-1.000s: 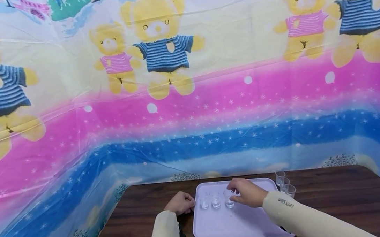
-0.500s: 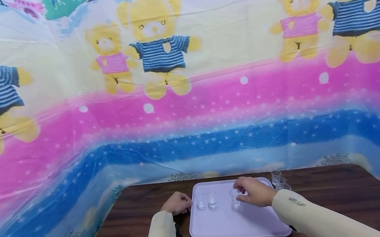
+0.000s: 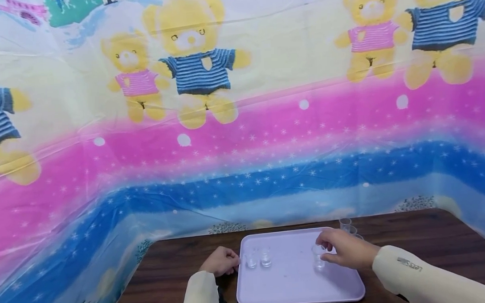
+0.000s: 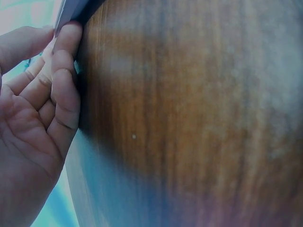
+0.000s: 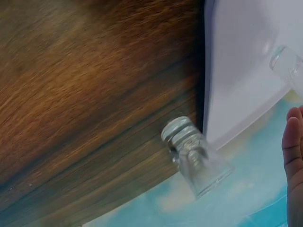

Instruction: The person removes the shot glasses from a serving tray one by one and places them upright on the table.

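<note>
My right hand [image 3: 348, 249] pinches a small clear shot glass [image 3: 319, 258] near its rim, on the right part of a lilac tray [image 3: 295, 292]. That glass shows partly at the right edge of the right wrist view, beside my fingertips. Two more shot glasses stand side by side at the tray's left: one shot glass [image 3: 251, 259] by the rim and another shot glass [image 3: 265, 257] to its right. My left hand [image 3: 220, 261] is at the tray's left edge. In the left wrist view its thumb and forefinger pinch the tray's rim [image 4: 66, 13].
Several clear glasses [image 3: 345, 223] stand in a line on the dark wooden table [image 3: 170, 265] off the tray's right side, partly behind my right hand. A curtain [image 3: 266, 146] printed with bears hangs behind the table.
My right hand has moved the shot glass rightward across the tray, away from the other two. The left hand keeps its place at the tray's edge. The head view has shifted slightly.
</note>
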Demonstrator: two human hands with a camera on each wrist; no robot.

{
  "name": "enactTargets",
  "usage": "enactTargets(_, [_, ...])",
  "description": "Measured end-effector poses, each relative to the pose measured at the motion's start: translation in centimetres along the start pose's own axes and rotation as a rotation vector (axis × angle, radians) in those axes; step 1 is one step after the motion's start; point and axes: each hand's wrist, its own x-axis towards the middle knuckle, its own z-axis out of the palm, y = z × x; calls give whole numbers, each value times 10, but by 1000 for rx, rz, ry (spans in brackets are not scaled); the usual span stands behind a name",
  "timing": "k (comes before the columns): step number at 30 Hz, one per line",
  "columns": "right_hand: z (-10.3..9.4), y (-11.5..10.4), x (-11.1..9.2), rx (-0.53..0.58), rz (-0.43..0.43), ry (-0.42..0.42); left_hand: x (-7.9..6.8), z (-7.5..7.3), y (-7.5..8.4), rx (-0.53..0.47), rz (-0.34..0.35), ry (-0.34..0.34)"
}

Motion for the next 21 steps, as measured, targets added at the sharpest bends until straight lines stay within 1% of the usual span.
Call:
enactTargets(6, [-10,6,-9,-16,6,19,1,0,-2,6,13,10])
enactTargets(13, [-21,18,-27,-9,100,58,-1,1,0,10,13,17])
enactTargets(21, [-29,33,-46,-25,91,102,-2,1,3,8,3,12])
